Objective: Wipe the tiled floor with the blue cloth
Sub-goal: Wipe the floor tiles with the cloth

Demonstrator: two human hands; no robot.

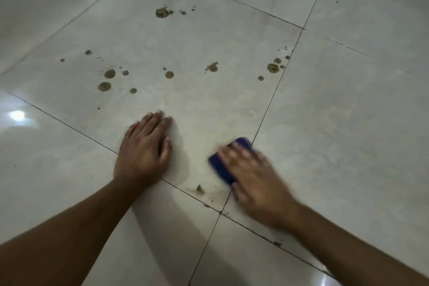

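Note:
The pale tiled floor [209, 37] fills the view, its middle tile spotted with several brown stains [109, 73]. A folded blue cloth [221, 168] lies flat near that tile's lower right corner. My right hand [253, 174] presses down on the cloth, blurred by motion, and covers most of it. My left hand [145, 148] rests flat on the floor to the left of the cloth, fingers together and pointing away from me, holding nothing. A small brown smear [199, 189] sits just in front of the cloth by the grout line.
Dark grout lines [274, 97] cross the floor diagonally. More brown spots lie at the far side of the tile [162, 12] and near its right edge [272, 67]. A lamp's glare [17, 115] reflects on the left tile.

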